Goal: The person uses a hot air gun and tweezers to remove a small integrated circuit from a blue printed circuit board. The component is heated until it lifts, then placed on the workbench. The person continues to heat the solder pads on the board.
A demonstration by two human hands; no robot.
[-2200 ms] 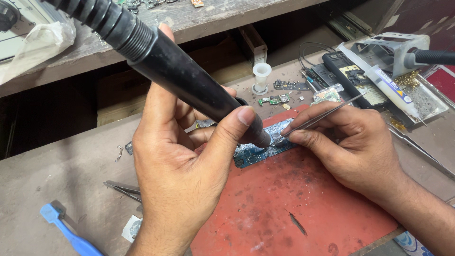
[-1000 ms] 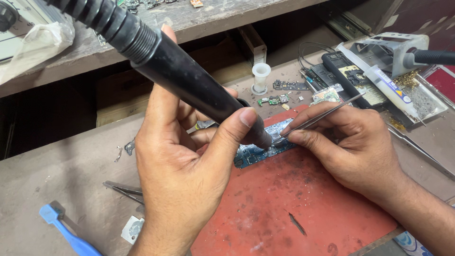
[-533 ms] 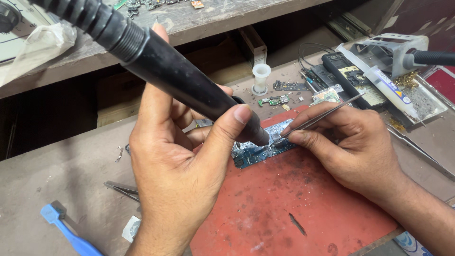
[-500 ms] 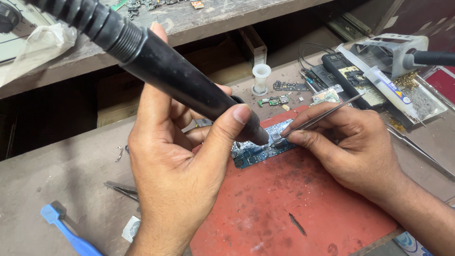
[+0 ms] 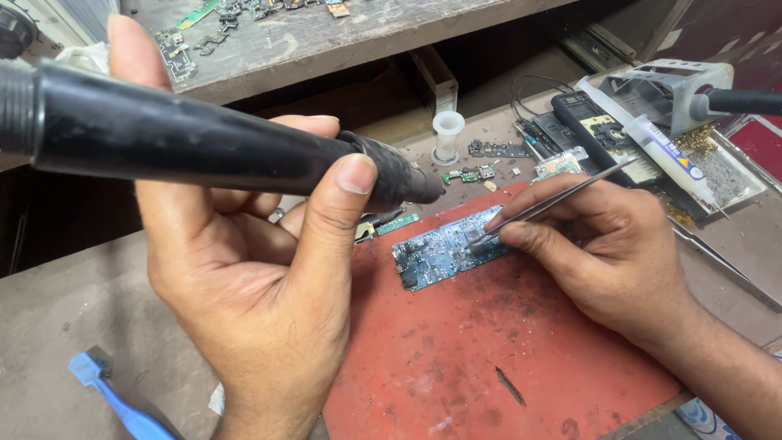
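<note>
A left hand (image 5: 252, 269) clamped on a black hot-air handpiece (image 5: 220, 159) aims its nozzle rightward over a blue circuit board (image 5: 448, 254), its long axis slanting toward the nearer right hand (image 5: 607, 253), which pinches tweezers (image 5: 554, 200) closed against the board's far end.

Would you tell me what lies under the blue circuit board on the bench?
The blue circuit board lies flat on a red work mat, stained and scorched. The right hand presses tweezers onto it. What is between board and mat is hidden.
</note>
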